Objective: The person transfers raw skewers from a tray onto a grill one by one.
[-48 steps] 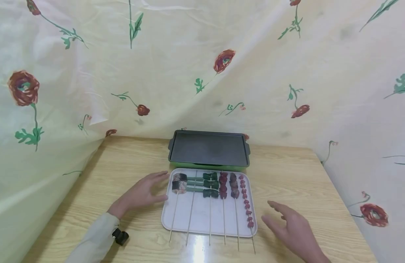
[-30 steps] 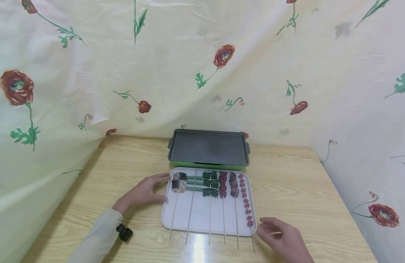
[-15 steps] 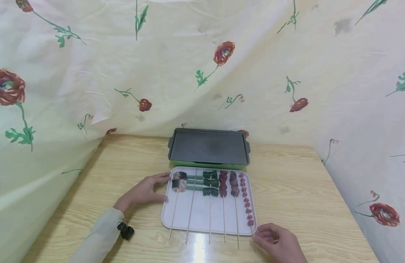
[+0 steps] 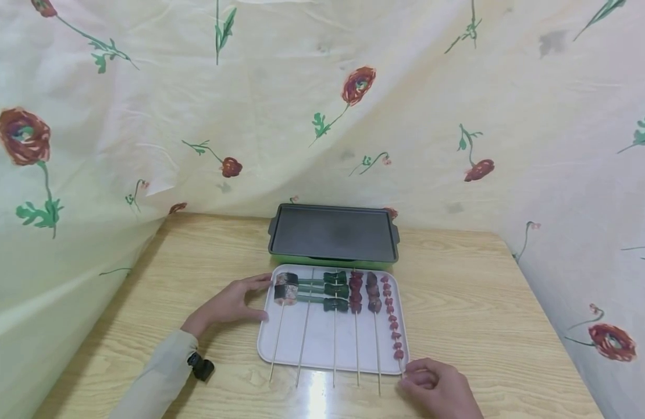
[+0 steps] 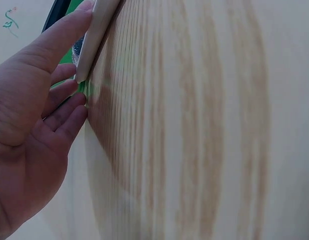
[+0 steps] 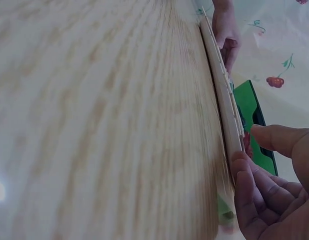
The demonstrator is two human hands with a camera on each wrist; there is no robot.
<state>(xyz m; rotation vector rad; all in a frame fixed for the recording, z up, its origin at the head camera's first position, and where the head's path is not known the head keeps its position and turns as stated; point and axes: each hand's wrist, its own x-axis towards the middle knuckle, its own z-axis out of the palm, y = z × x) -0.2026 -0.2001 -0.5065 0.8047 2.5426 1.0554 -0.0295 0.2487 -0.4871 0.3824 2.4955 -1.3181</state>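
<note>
A white tray bears several skewers side by side, their sticks reaching past its near rim. From left they carry fish chunks with dark skin, green stalks with bunched dark leaves, dark red meat, brownish meat and small red pieces. My left hand rests at the tray's left rim, thumb and fingers spread. At the near right corner, my right hand has bent fingers around the stick end of the small-red-piece skewer; the right wrist view shows the thumb apart from the fingertips.
A black griddle plate on a green base stands right behind the tray. The wooden table extends to both sides. Floral cloth hangs at the back and sides. A small black device sits at the left sleeve.
My right hand has come in from the right to the tray's near right corner, covering the last stick's end. My left hand has closed in to the left rim and stays there.
</note>
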